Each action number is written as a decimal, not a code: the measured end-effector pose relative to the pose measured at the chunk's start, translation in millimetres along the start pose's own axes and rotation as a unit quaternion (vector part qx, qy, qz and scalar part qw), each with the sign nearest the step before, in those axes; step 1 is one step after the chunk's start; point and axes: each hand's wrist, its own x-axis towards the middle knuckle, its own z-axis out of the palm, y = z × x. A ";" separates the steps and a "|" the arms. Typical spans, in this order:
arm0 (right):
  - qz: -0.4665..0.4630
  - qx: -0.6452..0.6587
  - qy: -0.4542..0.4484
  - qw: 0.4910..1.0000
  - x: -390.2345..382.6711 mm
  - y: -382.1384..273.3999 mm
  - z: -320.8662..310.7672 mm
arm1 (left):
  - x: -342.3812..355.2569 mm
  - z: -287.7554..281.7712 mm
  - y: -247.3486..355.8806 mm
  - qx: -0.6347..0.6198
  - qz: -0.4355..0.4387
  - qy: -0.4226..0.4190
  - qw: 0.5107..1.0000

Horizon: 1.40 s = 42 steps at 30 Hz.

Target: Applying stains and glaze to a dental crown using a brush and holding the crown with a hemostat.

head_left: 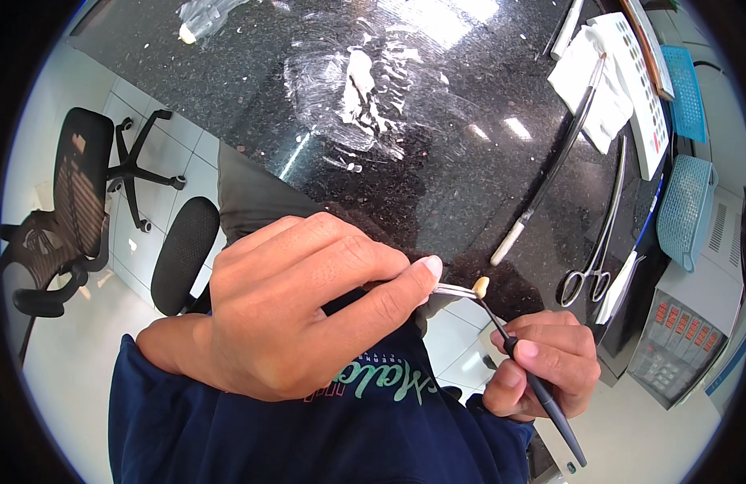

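Note:
In my left hand [308, 298], thumb and fingers pinch slim metal tweezers [456, 290] whose tips point right. At those tips sits a small yellowish tooth-shaped piece, like a dental crown [481, 286]. My right hand [550, 363] grips a thin black-handled brush [542, 395] like a pen. Its fine tip reaches up and left to the lower side of the crown and appears to touch it. The tweezers' rear part is hidden under my left hand. Both hands are held off the front edge of the dark worktop [437, 218].
White paste [369, 93] is smeared across the worktop, with clear plastic film [208, 18] at far left. Rightward lie another brush [542, 189], scissor-handled forceps [603, 242], a white tissue [591, 81] and a palette [643, 105]. Blue baskets [686, 210], a control-panel machine [679, 339] and office chairs [83, 194] stand around.

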 end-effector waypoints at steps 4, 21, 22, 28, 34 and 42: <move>-0.002 -0.005 0.002 1.000 -1.5 -1.1 0.3 | -1.2 -0.2 -0.6 0.004 0.001 0.003 1.000; -0.024 -0.031 -0.007 0.999 -3.3 -1.7 1.2 | 0.3 -1.4 3.9 0.009 -0.013 -0.004 1.000; -0.029 -0.025 -0.005 0.999 -4.2 -0.8 1.7 | -0.1 -0.7 3.7 0.009 -0.015 -0.003 1.000; -0.021 -0.043 -0.003 0.999 -2.3 -2.1 3.3 | 1.6 -0.5 4.6 0.002 -0.031 0.003 1.000; -0.035 0.007 0.089 0.995 -9.3 0.4 3.9 | 5.2 -7.4 7.8 -0.179 -0.143 -0.033 0.973; -0.017 0.023 0.130 0.991 8.0 -5.0 10.4 | 5.0 -2.3 21.1 -0.597 -0.439 -0.058 0.668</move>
